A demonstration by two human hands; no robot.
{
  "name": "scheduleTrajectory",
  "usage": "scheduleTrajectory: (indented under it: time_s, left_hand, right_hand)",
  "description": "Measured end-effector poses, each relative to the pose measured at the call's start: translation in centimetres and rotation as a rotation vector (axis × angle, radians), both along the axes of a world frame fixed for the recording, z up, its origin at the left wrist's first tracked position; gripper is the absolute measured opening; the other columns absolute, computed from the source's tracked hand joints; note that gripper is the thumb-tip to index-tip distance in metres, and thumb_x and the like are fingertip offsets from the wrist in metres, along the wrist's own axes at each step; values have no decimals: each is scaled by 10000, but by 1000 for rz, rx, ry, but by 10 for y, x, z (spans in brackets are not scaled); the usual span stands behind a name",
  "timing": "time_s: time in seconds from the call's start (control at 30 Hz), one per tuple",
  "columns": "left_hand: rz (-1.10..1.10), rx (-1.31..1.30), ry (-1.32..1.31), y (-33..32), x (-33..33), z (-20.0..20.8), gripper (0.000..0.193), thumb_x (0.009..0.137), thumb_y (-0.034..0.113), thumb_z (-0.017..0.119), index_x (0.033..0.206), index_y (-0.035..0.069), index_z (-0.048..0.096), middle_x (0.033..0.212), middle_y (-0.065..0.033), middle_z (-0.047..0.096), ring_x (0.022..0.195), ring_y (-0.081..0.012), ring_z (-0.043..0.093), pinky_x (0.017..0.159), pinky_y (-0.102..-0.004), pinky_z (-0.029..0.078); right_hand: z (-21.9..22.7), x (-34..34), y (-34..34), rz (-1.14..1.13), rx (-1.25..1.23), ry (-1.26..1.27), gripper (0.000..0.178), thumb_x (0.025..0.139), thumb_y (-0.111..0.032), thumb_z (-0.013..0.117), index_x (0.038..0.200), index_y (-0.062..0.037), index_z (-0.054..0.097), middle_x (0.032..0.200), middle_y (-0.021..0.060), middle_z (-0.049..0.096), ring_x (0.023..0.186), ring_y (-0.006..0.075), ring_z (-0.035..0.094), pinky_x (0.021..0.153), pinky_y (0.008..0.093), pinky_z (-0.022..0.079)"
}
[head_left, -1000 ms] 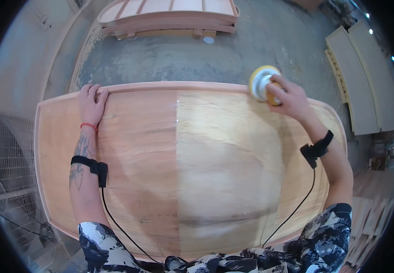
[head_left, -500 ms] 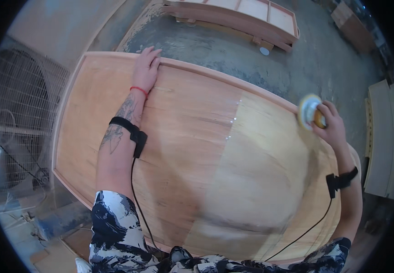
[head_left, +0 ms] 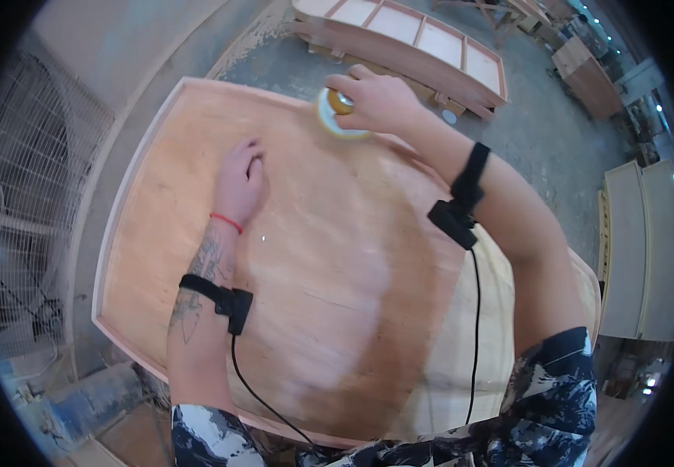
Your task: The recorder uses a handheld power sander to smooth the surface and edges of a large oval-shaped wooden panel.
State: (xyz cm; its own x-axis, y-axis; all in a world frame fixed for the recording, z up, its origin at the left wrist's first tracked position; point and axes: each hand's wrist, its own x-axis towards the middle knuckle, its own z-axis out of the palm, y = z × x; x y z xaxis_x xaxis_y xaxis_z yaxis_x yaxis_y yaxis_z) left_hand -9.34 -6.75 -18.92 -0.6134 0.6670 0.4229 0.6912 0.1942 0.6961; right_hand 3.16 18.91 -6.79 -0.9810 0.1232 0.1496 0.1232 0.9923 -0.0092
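Note:
A large wooden panel (head_left: pixel 314 311) with a raised rim lies in front of me, reddish over most of it and pale yellow to the right. At its far rim my right hand (head_left: pixel 372 97) grips a round palm sander (head_left: pixel 339 117) with a pale disc and an amber body. The disc is tilted and blurred; its contact with the rim is hard to make out. My left hand (head_left: pixel 240 183) rests on the panel, left of the sander, holding nothing; its fingers bend loosely with the thumb apart. Black straps with cables circle both forearms.
Beyond the panel, a long wooden frame with white compartments (head_left: pixel 419 31) stands on the grey floor. Left is a wire-grilled fan (head_left: pixel 33 194), with a blue cylindrical machine (head_left: pixel 96 401) below it. Pale panels (head_left: pixel 640 249) stand at right; a wooden box (head_left: pixel 586 78) is farther back.
My right hand has carried the sander leftward along the far rim, from the right end towards the middle. My left hand has left the far rim and come nearer, onto the panel's surface.

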Motion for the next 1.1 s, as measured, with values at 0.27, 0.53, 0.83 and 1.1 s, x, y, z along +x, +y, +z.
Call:
scheduleTrajectory:
  time_s: [0.27,0.53,0.83,1.1]
  left_hand:
    - [-8,10,73,-10,-2,-11,153,890,47,551,1011,-23,614,1229,-196,601,1166,-373,548,1017,-423,435]
    - [25,-139,80,-12,-25,-10,279,889,96,572,1148,-8,552,1333,-222,514,1228,-390,487,1045,-437,406]
    - [-228,-196,426,136,50,-49,507,916,246,576,1375,51,486,1479,-237,374,1380,-426,325,1160,-509,235]
    - [-287,-168,540,145,71,-38,379,908,195,581,1271,87,559,1340,-172,509,1312,-373,416,1116,-536,286]
  right_hand:
    - [12,75,9,-16,-133,-5,489,774,-386,676,1216,-203,572,1127,143,596,828,375,653,727,458,539]
    - [24,269,76,-412,-272,48,522,754,-388,668,1235,-205,581,1085,131,614,962,349,639,819,437,522]
    - [-33,404,144,-1096,-277,0,625,710,-442,695,1259,-176,561,1174,151,641,1084,339,623,901,434,503]
    - [-41,475,173,-1405,-93,-1,670,688,-472,721,1252,-140,581,1096,172,681,1032,351,655,869,436,529]
